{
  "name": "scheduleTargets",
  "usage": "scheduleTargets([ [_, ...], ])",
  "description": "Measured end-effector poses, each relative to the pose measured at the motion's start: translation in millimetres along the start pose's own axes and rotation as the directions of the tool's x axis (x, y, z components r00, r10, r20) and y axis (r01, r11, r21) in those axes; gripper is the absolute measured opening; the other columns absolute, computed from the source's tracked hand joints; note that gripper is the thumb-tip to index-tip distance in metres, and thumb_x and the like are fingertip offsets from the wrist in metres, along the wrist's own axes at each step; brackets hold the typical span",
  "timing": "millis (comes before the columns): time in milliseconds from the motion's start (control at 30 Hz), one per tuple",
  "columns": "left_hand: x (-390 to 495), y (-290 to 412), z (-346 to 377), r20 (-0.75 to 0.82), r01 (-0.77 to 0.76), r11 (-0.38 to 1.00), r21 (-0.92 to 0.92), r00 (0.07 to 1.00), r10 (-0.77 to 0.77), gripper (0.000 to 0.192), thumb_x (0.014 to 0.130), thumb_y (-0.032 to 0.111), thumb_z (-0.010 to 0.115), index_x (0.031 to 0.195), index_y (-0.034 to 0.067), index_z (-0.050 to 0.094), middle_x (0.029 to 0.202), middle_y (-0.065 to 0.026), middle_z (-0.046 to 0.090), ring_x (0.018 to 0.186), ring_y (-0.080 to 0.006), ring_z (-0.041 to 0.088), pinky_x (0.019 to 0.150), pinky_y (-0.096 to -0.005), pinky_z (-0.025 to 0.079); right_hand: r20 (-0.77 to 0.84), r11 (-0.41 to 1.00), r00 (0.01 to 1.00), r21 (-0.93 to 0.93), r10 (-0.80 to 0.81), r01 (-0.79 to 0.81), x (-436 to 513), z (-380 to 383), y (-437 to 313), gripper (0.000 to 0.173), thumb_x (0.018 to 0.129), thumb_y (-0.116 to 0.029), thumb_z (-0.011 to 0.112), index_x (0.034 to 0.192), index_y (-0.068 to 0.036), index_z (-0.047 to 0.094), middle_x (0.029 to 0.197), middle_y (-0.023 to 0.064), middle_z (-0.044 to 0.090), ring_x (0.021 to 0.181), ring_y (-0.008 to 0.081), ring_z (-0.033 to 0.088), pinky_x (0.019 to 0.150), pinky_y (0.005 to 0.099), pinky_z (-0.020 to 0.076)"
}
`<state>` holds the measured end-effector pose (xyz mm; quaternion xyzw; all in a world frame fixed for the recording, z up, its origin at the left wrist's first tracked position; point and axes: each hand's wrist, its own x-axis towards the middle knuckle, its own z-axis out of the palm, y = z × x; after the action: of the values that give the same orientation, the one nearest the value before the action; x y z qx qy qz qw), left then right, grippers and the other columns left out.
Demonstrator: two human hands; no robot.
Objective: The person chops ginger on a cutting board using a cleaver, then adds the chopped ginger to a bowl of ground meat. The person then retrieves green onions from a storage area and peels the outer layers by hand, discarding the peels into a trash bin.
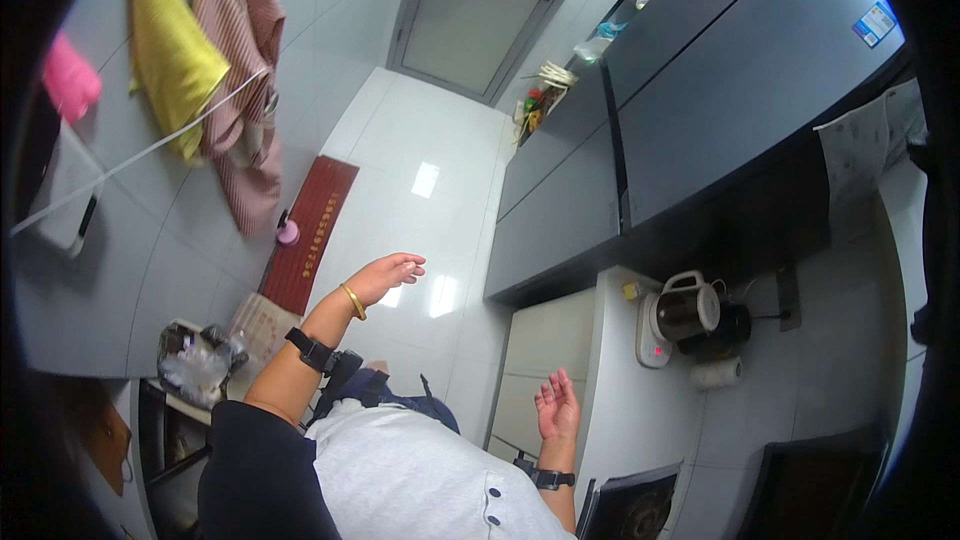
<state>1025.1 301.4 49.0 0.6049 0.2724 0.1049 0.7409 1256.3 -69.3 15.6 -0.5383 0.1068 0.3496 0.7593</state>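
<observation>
My left hand is held out over the pale floor tiles, fingers apart, with nothing in it; a gold bangle circles that wrist. My right hand is raised palm up beside the white counter, also holding nothing, with a black strap on the forearm. Past that hand, an electric kettle stands on its base on the counter, near a paper towel roll. A long red mat lies on the floor beyond my left hand.
A large grey refrigerator stands at the upper right. A grey-framed door is at the far end. Yellow and pink striped cloths hang on the left wall. A gas stove is at the lower right, plastic bags at the lower left.
</observation>
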Motion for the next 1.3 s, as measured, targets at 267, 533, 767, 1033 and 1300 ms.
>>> scheduleTargets([
  [267,129,41,-43,-0.102,0.02,0.996,0.088,0.995,-0.011,0.044,0.097,0.039,0.045,0.13,0.01,0.051,0.118,-0.0047,0.061,0.105,-0.0157,0.055,0.092,-0.0324,0.04,0.13,0.995,0.987,0.026,0.097,-0.101,136,90,-35,0.037,0.096,-0.029,0.052,0.126,-0.008,0.054,0.102,0.0051,0.062,0.084,0.0171,0.059,0.072,0.0319,0.0499],
  [533,205,98,-109,-0.403,-0.079,0.997,-0.006,0.912,0.07,0.042,0.097,0.038,0.047,0.128,0.009,0.052,0.116,-0.0033,0.061,0.103,-0.0121,0.056,0.092,-0.0294,0.04,0.435,0.914,0.9,-0.373,0.018,0.162,307,262,-114,0.04,0.097,-0.028,0.05,0.13,-0.004,0.05,0.1,0.0057,0.063,0.082,0.0125,0.061,0.071,0.0257,0.0514],
  [767,254,102,-175,-0.551,-0.101,0.982,-0.161,0.834,-0.004,0.042,0.097,0.038,0.048,0.129,0.011,0.051,0.116,-0.0012,0.061,0.099,-0.0078,0.057,0.087,-0.0249,0.042,0.557,0.889,0.819,-0.434,0.136,0.147,412,403,-126,0.04,0.098,-0.028,0.048,0.129,-0.003,0.05,0.1,0.0053,0.062,0.084,0.012,0.06,0.074,0.0246,0.0501],
  [1033,385,149,-311,-0.574,-0.072,0.99,-0.122,0.819,-0.011,0.044,0.097,0.039,0.048,0.128,0.008,0.053,0.114,-0.0015,0.062,0.099,-0.0086,0.057,0.086,-0.0238,0.042,0.428,0.937,0.897,-0.346,0.11,0.05,487,519,-136,0.041,0.098,-0.028,0.049,0.129,-0.002,0.049,0.096,0.0057,0.062,0.081,0.0127,0.06,0.072,0.0253,0.0505],
  [1300,560,252,-368,-0.329,-0.075,0.996,-0.046,0.943,0.056,0.038,0.098,0.032,0.045,0.127,0.008,0.053,0.114,-0.0023,0.061,0.101,-0.0096,0.056,0.09,-0.0244,0.041,0.302,0.961,0.953,-0.262,-0.005,0.088,546,593,-176,0.039,0.098,-0.027,0.049,0.128,-0.003,0.05,0.096,0.0064,0.062,0.08,0.0134,0.06,0.071,0.0258,0.0504],
])
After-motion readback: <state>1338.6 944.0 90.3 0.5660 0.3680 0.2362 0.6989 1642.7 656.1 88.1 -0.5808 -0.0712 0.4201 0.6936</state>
